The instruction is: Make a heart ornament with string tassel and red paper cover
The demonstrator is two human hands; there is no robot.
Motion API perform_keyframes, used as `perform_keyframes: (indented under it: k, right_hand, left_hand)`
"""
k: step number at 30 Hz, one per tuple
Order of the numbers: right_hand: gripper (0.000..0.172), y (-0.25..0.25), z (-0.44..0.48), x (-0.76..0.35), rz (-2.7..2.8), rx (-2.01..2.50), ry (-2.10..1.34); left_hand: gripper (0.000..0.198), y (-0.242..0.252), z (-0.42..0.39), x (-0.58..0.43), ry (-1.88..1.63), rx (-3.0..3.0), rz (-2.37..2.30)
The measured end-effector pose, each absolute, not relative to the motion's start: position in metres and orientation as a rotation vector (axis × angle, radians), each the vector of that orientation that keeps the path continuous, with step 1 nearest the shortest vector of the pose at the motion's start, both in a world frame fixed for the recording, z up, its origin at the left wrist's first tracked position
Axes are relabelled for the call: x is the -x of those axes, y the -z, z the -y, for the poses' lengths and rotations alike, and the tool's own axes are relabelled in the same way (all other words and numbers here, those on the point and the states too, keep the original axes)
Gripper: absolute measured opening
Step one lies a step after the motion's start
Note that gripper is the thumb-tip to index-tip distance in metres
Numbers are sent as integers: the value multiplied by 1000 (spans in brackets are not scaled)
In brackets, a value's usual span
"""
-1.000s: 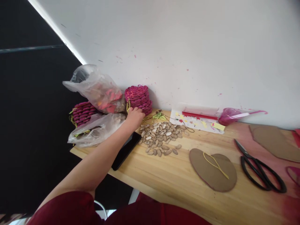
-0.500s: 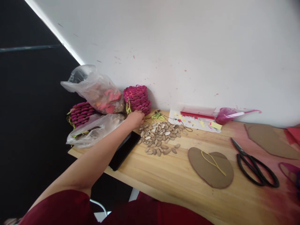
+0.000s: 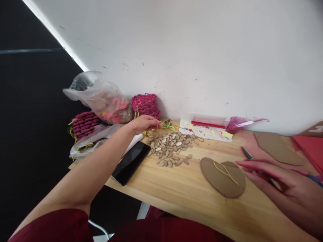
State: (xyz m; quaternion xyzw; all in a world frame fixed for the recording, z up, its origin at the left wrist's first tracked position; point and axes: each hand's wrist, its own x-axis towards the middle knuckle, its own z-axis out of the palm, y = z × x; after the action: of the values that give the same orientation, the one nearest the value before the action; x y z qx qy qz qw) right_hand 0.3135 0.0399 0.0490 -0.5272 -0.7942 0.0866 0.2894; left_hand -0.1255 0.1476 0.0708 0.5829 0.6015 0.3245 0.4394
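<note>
My left hand (image 3: pixel 147 122) reaches across to the back of the table, its fingertips pinched on a thin yellow-green string (image 3: pixel 154 130). Beside those fingers lies a tangle of the same string (image 3: pixel 168 125), just behind a pile of light brown flat seeds or shells (image 3: pixel 171 148). My right hand (image 3: pixel 287 191) hovers over the scissors (image 3: pixel 246 153), thumb and fingers apart around their black handles, which it largely covers. To its left is a cardboard cutout (image 3: pixel 214 176) carrying a yellow string loop (image 3: pixel 228 173).
A black phone (image 3: pixel 131 163) lies near the front edge. Magenta bundles (image 3: pixel 145 104) and clear plastic bags (image 3: pixel 101 97) fill the back left. A star-sticker sheet (image 3: pixel 185 126), a magenta pouch (image 3: pixel 234 124), another cardboard cutout (image 3: pixel 275 146) and red sheets (image 3: pixel 308 151) lie farther right.
My left hand has drawn slightly away from the magenta bundle, and string now shows at its fingertips. My right hand has come in from the right over the scissors.
</note>
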Motion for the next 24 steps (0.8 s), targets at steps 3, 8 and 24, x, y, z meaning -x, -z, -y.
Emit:
perform_keyframes:
  k: [3,8,24]
  right_hand:
    - [25,-75,-44,-261,2209,1265,-514]
    - [26,-93,-81,-205,2130,1122,-904]
    - [33,-114,-162,-147,1438,675,-1394]
  left_hand:
    - [37,-78,-143,116,-809,-1364,-1400]
    - [27,-99,-143,100,-794,-1274,-1272]
    - [10,-160,-159,60,-859,-1583,-1085]
